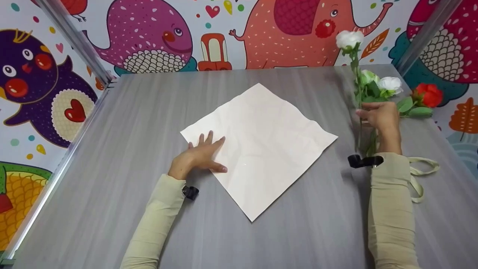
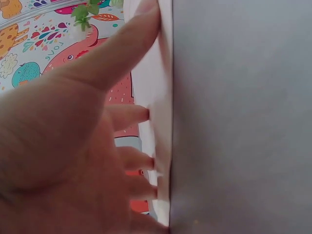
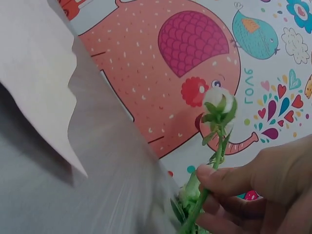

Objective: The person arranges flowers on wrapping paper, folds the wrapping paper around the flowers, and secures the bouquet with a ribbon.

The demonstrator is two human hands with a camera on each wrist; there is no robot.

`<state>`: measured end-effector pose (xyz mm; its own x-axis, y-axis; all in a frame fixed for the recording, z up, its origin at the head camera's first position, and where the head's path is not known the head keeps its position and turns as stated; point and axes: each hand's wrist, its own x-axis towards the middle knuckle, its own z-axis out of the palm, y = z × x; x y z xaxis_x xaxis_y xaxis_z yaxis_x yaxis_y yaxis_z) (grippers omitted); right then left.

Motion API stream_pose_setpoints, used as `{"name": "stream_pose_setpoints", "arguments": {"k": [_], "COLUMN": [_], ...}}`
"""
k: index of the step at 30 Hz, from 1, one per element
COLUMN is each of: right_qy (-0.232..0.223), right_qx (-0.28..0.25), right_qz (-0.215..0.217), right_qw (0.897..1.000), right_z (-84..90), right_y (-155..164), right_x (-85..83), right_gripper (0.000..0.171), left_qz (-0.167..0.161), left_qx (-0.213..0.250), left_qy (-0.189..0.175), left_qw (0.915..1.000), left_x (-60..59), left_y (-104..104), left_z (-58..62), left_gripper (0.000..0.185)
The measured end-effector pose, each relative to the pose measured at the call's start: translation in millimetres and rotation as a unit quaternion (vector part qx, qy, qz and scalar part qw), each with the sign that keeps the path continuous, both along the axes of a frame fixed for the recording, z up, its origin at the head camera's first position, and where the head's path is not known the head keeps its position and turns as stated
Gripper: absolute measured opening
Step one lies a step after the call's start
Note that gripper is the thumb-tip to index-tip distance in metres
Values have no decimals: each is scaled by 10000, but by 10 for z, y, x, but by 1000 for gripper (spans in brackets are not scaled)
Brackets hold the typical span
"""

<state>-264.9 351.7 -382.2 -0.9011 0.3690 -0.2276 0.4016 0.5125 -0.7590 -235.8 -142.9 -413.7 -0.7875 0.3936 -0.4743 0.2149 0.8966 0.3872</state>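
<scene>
A pale pink square of paper (image 1: 261, 144) lies like a diamond on the grey table (image 1: 149, 112). My left hand (image 1: 199, 155) rests flat on its left corner with fingers spread; in the left wrist view the fingers (image 2: 131, 114) press the paper's edge (image 2: 163, 122). My right hand (image 1: 381, 117) pinches the green stem of a white rose (image 1: 349, 39) and holds it upright above the table's right side. In the right wrist view the thumb and fingers (image 3: 229, 178) grip the stem below the white rose's bloom (image 3: 218, 100).
More flowers lie at the table's far right: a white rose (image 1: 390, 84), a pale green bud (image 1: 368, 76) and a red rose (image 1: 427, 94). A cream ribbon (image 1: 422, 175) lies by my right forearm. Cartoon-animal walls (image 1: 291, 33) and metal posts (image 1: 74, 39) enclose the table.
</scene>
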Motion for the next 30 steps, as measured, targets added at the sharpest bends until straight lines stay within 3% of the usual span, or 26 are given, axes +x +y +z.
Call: {"name": "stream_pose_setpoints", "arguments": {"k": [8,14,30], "right_qy": [276,578,689], "right_qx": [-1104,-1725,-2306], "right_qz": [-200,-70,185], "right_qw": [9933,9833,9704], "right_z": [52,47,117], "right_y": [-193,-342,-820], "right_x": [-92,-86,-159], "right_gripper": [61,65,62], "left_qz": [-17,-12,-24], "left_qx": [-32,-14,-38], "left_qy": [45,-28,7], "left_qw": [10000,10000,10000], "left_x": [18,-1,5], "left_y": [-18,-2,8], "left_z": [2,3,-1], "left_gripper": [105,106,107]}}
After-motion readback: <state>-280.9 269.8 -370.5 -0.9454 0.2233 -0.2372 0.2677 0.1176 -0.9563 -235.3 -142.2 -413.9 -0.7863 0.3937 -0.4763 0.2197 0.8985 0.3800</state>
